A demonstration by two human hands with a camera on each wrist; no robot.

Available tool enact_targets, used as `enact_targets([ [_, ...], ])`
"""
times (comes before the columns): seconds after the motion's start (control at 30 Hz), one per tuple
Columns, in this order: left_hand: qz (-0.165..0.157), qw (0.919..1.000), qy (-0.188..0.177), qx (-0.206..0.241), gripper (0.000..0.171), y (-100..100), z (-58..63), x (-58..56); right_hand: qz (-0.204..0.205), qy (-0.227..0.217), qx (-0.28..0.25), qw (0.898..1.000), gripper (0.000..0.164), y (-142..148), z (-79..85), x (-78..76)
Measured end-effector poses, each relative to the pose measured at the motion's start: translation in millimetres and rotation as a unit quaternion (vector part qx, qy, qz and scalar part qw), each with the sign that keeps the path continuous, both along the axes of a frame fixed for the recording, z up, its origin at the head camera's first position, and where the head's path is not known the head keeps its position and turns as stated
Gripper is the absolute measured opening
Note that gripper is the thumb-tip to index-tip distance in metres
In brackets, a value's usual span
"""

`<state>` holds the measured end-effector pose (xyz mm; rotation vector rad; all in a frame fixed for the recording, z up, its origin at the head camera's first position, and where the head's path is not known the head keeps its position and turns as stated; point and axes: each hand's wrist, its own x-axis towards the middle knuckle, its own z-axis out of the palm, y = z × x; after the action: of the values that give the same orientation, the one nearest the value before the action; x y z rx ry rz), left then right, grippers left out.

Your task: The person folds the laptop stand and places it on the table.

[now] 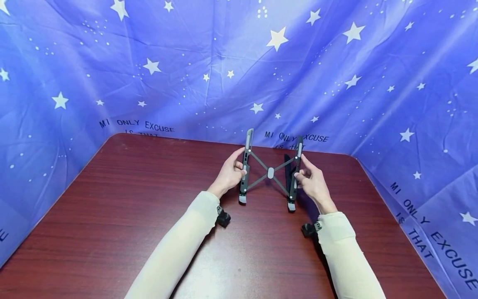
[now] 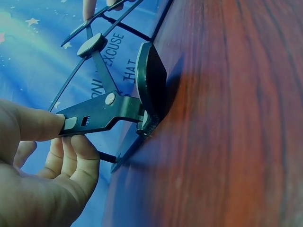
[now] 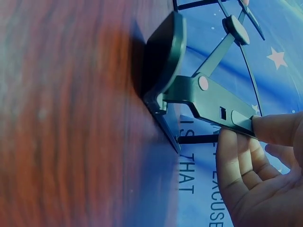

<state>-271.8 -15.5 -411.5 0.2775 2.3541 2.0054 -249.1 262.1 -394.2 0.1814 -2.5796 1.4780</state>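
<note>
A dark folding laptop stand (image 1: 270, 172) stands unfolded toward the far side of the table, its two side rails joined by crossed bars with an oval hub. My left hand (image 1: 232, 172) pinches the left rail (image 2: 97, 113) between thumb and fingers. On the opposite side, my right hand (image 1: 313, 181) grips the right rail (image 3: 222, 106) the same way. Each rail ends at the front in an upturned lip, seen close up as a rounded black stop (image 2: 151, 85) in the left wrist view. Support legs under the rails reach the tabletop.
The reddish-brown wooden table (image 1: 112, 232) stretches around the stand. A blue star-printed cloth (image 1: 209, 62) with lettering hangs right behind its back edge and along both sides. A small black camera (image 1: 224, 217) is strapped to each wrist.
</note>
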Motion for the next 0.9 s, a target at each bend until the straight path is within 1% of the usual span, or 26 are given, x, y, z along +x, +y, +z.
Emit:
enact_targets([
  [0.27,0.004,1.0,0.003,-0.002,0.083,-9.5,0.5,2.0,0.001,-0.008,-0.008,1.0,0.069,-8.1,0.1,-0.1],
  [0.43,0.007,0.9999,0.008,-0.001,0.083,-14.3,-1.9,2.3,0.006,-0.013,-0.008,1.0,0.069,-13.5,1.5,0.7],
  [0.67,0.011,0.9999,0.003,0.007,0.083,-20.5,-4.1,2.7,0.014,-0.018,-0.01,1.0,0.069,-19.0,0.4,-0.8],
  [0.9,0.013,0.9999,0.001,0.01,0.082,-27.7,-3.2,4.3,0.014,-0.02,-0.006,1.0,0.068,-25.8,0.3,-1.2],
])
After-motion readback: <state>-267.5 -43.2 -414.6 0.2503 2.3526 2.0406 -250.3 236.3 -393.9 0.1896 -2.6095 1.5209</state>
